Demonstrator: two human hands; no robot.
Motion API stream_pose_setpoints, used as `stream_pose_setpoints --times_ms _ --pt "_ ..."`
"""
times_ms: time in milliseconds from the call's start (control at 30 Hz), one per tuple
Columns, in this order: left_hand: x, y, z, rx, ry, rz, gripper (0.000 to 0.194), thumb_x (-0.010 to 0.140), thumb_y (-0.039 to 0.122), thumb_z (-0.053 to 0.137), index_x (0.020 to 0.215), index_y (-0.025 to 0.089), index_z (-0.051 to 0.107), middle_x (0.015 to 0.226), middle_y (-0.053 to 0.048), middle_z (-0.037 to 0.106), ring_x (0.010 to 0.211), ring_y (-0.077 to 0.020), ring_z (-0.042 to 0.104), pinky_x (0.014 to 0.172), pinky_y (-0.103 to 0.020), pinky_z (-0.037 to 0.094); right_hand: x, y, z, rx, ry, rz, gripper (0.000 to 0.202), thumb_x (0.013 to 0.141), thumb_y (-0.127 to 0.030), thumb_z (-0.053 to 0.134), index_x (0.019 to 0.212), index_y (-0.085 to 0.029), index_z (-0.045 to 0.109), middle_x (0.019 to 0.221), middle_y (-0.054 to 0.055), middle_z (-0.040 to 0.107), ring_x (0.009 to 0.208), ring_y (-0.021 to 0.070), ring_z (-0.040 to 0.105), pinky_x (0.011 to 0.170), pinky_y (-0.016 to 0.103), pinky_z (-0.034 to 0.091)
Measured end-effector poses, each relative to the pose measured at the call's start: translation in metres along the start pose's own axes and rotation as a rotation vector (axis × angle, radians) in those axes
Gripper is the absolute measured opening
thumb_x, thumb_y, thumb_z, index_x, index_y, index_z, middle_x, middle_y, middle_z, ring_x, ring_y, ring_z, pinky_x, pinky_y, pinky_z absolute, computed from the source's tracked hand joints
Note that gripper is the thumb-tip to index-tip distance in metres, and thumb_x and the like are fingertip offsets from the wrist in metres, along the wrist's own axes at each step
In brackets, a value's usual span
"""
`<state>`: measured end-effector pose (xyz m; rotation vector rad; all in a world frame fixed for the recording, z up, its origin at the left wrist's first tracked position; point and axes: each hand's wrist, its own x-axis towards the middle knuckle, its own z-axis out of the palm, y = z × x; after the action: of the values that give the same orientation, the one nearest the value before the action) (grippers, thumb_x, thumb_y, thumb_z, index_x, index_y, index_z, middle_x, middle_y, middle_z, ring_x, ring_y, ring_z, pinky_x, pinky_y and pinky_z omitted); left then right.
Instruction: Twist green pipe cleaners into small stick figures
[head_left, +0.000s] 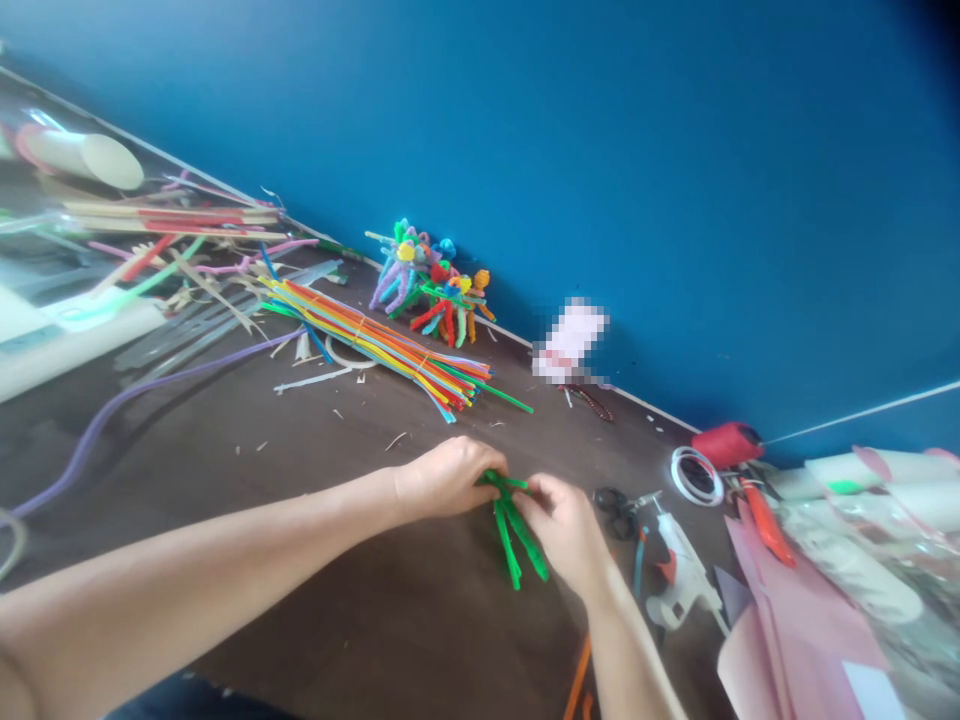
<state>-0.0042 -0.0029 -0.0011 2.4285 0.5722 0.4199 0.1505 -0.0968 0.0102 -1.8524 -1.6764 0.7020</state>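
Between my two hands is a green pipe cleaner figure [517, 535], with legs that hang down over the dark table [360, 600]. My left hand [454, 475] is closed around its upper end, so part of it is hidden by the fingers. Thumb and forefinger of my right hand [559, 520] pinch a green strand at its right side. Beyond my left hand lies a banded bundle of coloured pipe cleaners [367, 340]. Several finished-looking pipe cleaner figures [435, 285] stand in a cluster against the blue wall.
On the right lie a hot glue gun [682, 570], black-handled scissors [616, 512], a white tape ring [697, 477], a red thread spool [727, 445] and pink sheets [802, 620]. Sticks and loose strips [180, 220] clutter the left. The blue wall [525, 150] borders the table's back.
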Motion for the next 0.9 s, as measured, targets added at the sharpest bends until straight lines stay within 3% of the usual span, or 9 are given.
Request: stream_pose_setpoints --times_ms 200,400,533,667,900 --pt "0.001 -0.004 0.002 -0.025 -0.053 -0.067 0.011 0.068 0.024 0.06 0.076 0.016 0.061 0.068 -0.001 0.062 0.063 -0.0133 0.056 0.055 -0.019 0.036 0.002 -0.006 -0.003 0.197 -0.073 0.089 0.016 0.076 -0.028 0.053 0.07 -0.015 0.062 0.055 -0.004 0.054 0.051 0.0086 0.046 0.048 0.018 0.035" --pt "0.001 -0.007 0.002 -0.359 -0.06 0.078 0.015 0.071 0.026 0.058 0.08 0.014 0.061 0.071 0.0 0.059 0.064 -0.0092 0.052 0.058 -0.016 0.037 0.006 0.004 0.005 0.785 -0.146 0.295 0.024 0.063 -0.036 0.066 0.068 -0.016 0.053 0.047 -0.007 0.049 0.038 0.005 0.042 0.039 0.016 0.032" --pt "0.0 -0.004 0.004 -0.566 0.017 0.048 0.017 0.072 0.029 0.058 0.077 0.013 0.059 0.07 0.0 0.055 0.062 -0.008 0.049 0.058 -0.017 0.038 0.007 0.009 0.012 0.989 -0.13 0.351 0.029 0.062 -0.04 0.067 0.071 -0.019 0.049 0.04 -0.009 0.045 0.031 0.0051 0.038 0.033 0.015 0.029" --pt "0.002 0.001 0.007 -0.684 0.106 -0.105 0.018 0.073 0.03 0.056 0.076 0.012 0.057 0.066 0.001 0.055 0.061 -0.0082 0.047 0.058 -0.018 0.038 0.006 0.003 0.016 0.892 0.033 0.283 0.029 0.065 -0.041 0.064 0.063 -0.018 0.047 0.041 -0.007 0.046 0.034 0.0066 0.041 0.035 0.017 0.033" --pt "0.003 0.002 0.01 -0.468 0.238 -0.258 0.014 0.069 0.025 0.055 0.075 0.013 0.059 0.064 0.002 0.058 0.06 -0.0104 0.05 0.058 -0.02 0.038 0.003 -0.007 0.019 0.337 0.147 0.13 0.027 0.077 -0.034 0.05 0.06 -0.014 0.058 0.049 0.002 0.059 0.046 0.0143 0.056 0.046 0.023 0.042"
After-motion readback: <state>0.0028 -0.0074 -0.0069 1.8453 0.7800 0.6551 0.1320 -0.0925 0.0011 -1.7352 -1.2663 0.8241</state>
